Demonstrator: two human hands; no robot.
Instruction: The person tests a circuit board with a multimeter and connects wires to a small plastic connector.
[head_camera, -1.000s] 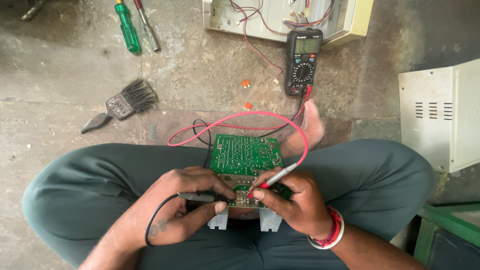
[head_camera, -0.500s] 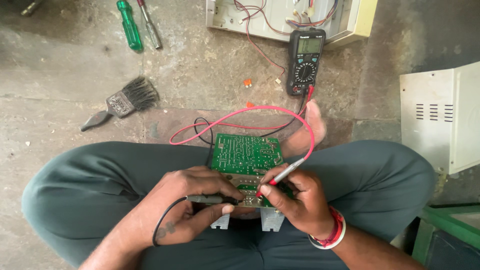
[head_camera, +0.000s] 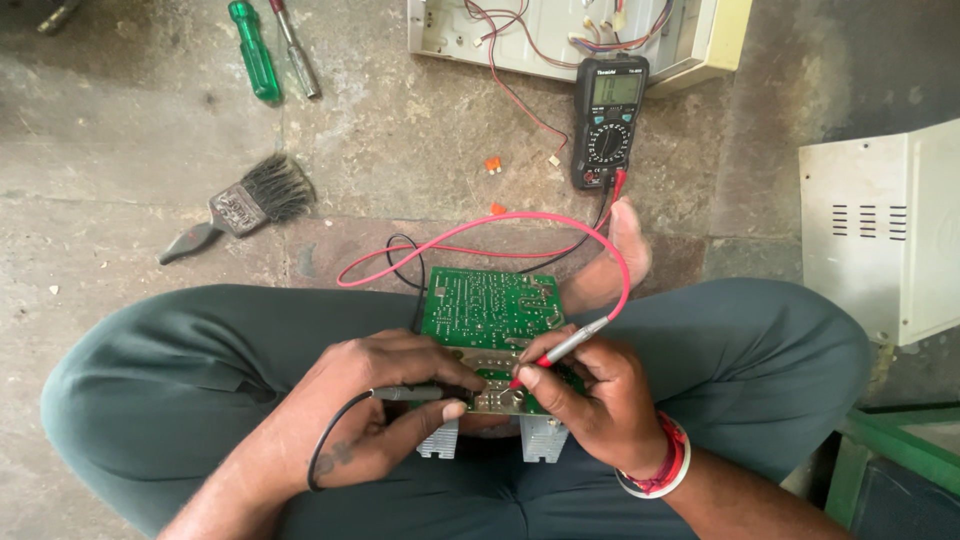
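While resting across the crossed legs, green rectangular circuit board (head_camera: 487, 310) on finned metal heat sinks. Left hand (head_camera: 375, 420), fingers pinching slim black test probe (head_camera: 410, 394) flat against board's near edge; right hand (head_camera: 595, 405), fingers pinching red-tipped grey probe (head_camera: 560, 347), tip on board. Black digital multimeter (head_camera: 608, 120) on concrete floor beyond.

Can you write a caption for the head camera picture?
Two hands press meter probes onto a green circuit board resting on crossed legs.

**A Small Repair Workshop on the Floor**

This is a repair workshop. On the rough concrete floor (head_camera: 120, 130) lie a green screwdriver (head_camera: 252, 50), a dusty brush (head_camera: 245, 203), a black meter (head_camera: 608, 120), an open white box (head_camera: 560, 35) with wires, and a white metal cover (head_camera: 885, 235).
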